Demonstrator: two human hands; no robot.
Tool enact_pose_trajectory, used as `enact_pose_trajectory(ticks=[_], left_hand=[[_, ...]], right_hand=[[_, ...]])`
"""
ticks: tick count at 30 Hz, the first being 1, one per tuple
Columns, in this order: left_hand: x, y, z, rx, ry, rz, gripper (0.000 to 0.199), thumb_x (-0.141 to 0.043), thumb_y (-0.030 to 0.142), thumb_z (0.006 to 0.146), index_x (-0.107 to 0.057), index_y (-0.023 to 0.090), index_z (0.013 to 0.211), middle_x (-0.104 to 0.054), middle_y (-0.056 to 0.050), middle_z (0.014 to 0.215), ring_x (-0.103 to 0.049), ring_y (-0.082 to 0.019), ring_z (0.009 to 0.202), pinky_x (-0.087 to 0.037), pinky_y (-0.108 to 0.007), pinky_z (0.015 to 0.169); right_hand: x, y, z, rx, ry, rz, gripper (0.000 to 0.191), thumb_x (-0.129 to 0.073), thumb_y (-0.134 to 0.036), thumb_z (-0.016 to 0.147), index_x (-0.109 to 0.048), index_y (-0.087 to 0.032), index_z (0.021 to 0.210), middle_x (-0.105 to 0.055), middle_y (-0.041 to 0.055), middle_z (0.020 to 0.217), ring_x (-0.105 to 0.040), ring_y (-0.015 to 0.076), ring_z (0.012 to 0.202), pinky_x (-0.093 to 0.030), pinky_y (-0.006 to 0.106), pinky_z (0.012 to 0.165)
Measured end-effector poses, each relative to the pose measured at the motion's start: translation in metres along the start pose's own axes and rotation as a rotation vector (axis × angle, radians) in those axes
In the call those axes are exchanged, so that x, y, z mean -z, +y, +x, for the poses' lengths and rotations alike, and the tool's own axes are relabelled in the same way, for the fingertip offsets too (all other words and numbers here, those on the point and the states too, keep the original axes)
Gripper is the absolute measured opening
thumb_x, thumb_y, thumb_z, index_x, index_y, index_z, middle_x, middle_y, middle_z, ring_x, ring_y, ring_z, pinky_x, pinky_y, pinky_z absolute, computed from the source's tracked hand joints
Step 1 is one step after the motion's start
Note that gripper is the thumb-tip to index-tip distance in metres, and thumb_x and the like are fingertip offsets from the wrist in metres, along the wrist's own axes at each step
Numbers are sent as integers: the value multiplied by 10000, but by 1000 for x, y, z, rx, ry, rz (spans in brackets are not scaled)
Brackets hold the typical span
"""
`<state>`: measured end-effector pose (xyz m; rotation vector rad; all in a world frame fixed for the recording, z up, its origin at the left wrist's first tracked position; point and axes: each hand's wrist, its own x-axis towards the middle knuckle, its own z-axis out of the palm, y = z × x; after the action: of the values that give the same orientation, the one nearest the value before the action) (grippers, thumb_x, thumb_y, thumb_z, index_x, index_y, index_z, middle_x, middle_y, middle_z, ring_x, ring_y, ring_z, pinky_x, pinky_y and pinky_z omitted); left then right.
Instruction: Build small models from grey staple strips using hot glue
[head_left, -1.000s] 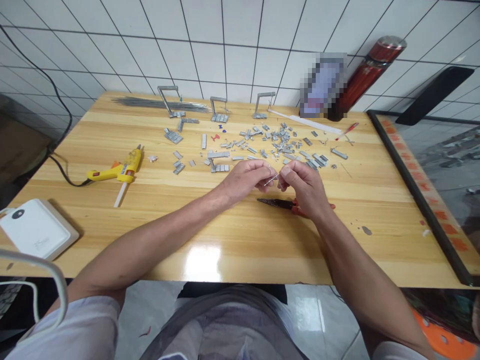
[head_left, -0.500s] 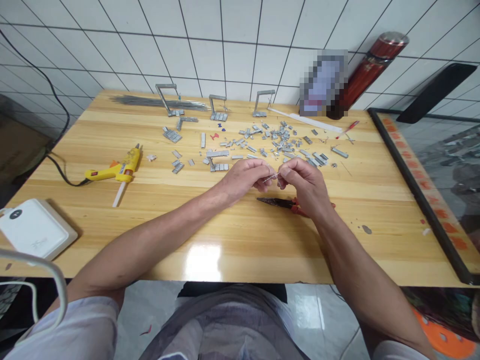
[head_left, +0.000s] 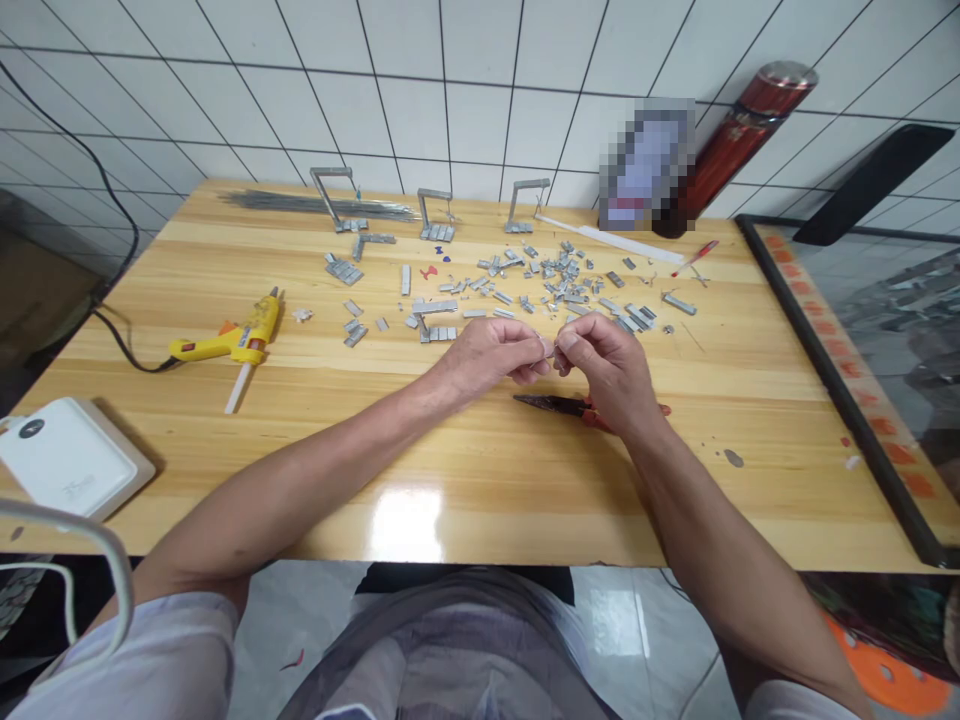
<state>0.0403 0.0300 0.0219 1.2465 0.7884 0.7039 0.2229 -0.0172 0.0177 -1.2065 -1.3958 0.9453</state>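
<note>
My left hand (head_left: 504, 350) is closed, thumb pressed to the fingers, with its tips pointing right. Facing it, my right hand (head_left: 604, 362) pinches with thumb and forefinger, the tips almost touching the left ones. Between them is a thin wire, mostly covered by the fingers now. Black-jawed pliers (head_left: 559, 404) with red handles lie on the table under my right hand, which partly hides them. Just beyond my left hand stands a small frame (head_left: 436, 322) of grey metal staple blocks. Many loose staple pieces (head_left: 566, 275) are scattered past both hands.
Several similar staple frames (head_left: 436, 218) stand along the back, near a bundle of thin metal rods (head_left: 277, 204). A yellow glue gun (head_left: 251, 335) and a white box-shaped device (head_left: 75, 460) lie left. A red flask (head_left: 742, 140) and a black-framed panel (head_left: 840, 400) are right.
The fingertips have shifted slightly, and my left thumb now covers the wire that showed between the hands before. The things on the table have not moved.
</note>
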Motion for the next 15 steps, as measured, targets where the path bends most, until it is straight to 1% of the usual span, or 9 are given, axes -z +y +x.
enact_pose_trajectory(ticks=[3,6,11,15], left_hand=[[-2,-3,0,11,28,-4,157,-732,284,838,-743,147,762,-779,-40,770,-688,-116,661,-575,-245,676],[-4,-5,0,22,33,-11,158,-738,286,859,-741,147,784,-791,-47,780,-708,-124,667,-604,-258,691],[-4,-6,0,30,30,-20,160,-737,279,884,-735,146,795,-797,-49,784,-724,-124,674,-619,-257,704],[-4,-7,0,26,20,-31,152,-724,271,898,-739,148,811,-799,-43,789,-734,-124,687,-621,-251,712]], right_hand=[[-1,0,-1,-2,37,-52,205,-665,-320,942,-611,-244,760,-616,-38,686,-560,136,664,-453,309,684],[-2,0,-1,-8,69,-89,195,-668,-312,924,-617,-242,749,-626,-37,679,-557,137,654,-447,307,666],[-2,0,-1,-33,96,-103,196,-685,-316,904,-619,-246,733,-628,-36,654,-548,136,625,-438,302,634],[-3,-1,-1,-20,115,-106,197,-681,-286,895,-615,-245,714,-620,-37,638,-545,136,616,-435,301,627]])
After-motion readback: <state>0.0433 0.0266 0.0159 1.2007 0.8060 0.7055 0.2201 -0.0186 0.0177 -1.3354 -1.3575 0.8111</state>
